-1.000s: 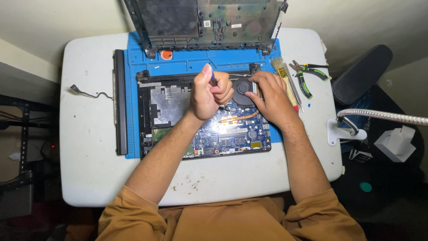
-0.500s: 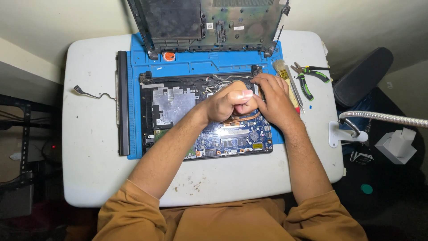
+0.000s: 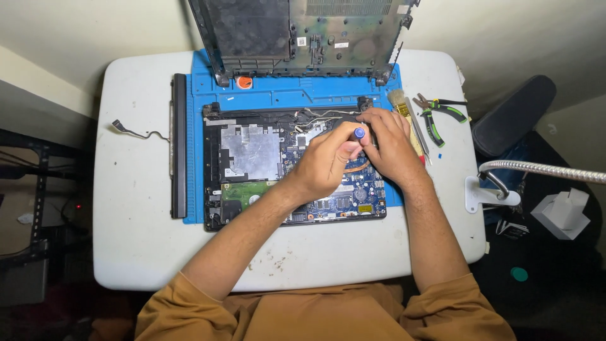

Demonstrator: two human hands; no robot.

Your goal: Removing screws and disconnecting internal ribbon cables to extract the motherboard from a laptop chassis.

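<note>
An opened laptop base (image 3: 252,158) with its circuit board exposed lies on a blue work mat (image 3: 284,98). My left hand (image 3: 325,161) is closed around a screwdriver whose blue cap (image 3: 359,132) shows above the fingers, over the right part of the board. My right hand (image 3: 388,142) rests beside it on the laptop's upper right corner, fingers curled down over the fan area; what it touches is hidden. A copper heat pipe (image 3: 360,167) shows between the two hands.
The detached laptop cover (image 3: 303,31) leans upright at the mat's far edge. A long black strip (image 3: 179,145) lies at the mat's left, a loose cable (image 3: 136,131) beside it. Pliers (image 3: 435,117), a brush (image 3: 404,107) and tweezers lie right. A lamp arm (image 3: 543,169) reaches in.
Both hands have stayed over the fan area. My left hand has turned and lowered, so the screwdriver's blue cap now shows on top.
</note>
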